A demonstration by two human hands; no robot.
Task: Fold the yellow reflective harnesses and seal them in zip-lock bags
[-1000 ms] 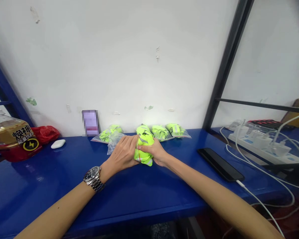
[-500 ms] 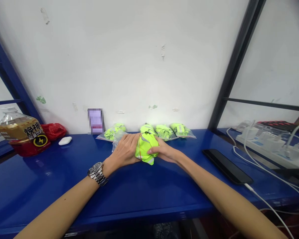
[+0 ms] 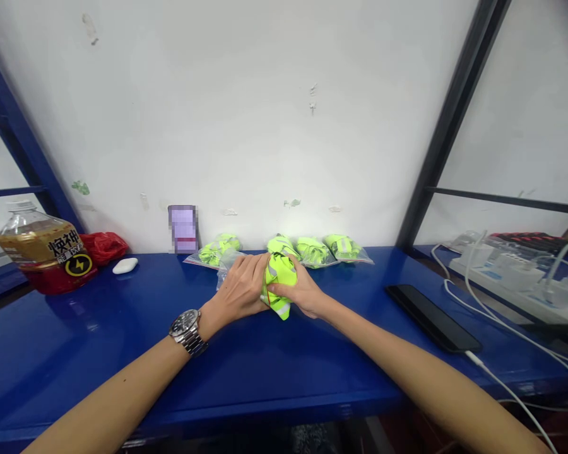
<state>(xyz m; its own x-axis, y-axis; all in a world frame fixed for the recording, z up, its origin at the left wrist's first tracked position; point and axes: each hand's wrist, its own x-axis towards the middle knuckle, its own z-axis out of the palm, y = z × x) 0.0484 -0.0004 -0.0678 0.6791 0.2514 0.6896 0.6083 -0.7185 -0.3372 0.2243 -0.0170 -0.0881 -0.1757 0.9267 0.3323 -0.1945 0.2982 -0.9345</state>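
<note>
Between my hands, over the middle of the desk, is a bunched neon-yellow reflective vest (image 3: 282, 272) with grey strips. My right hand (image 3: 303, 291) grips it from the right, thumb pressed across its front. My left hand (image 3: 242, 285) closes round a clear zip bag (image 3: 226, 263), whose plastic sticks out behind the knuckles. A thin red line, like the bag's seal, runs along the vest's left edge. How much of the vest lies inside the bag cannot be made out. My left-hand fingertips are hidden.
Behind my hands, bagged yellow vests (image 3: 312, 251) line the wall on the blue desk (image 3: 284, 366). A drink bottle (image 3: 47, 249), red plastic bag (image 3: 105, 247), white case (image 3: 125, 265) and upright phone (image 3: 183, 230) stand left. On the right are a charging phone (image 3: 433, 317), cables and power strip (image 3: 511, 277).
My right hand and the vest have shifted slightly left and down, closer to my left hand. The right thumb now lies further across the vest's front.
</note>
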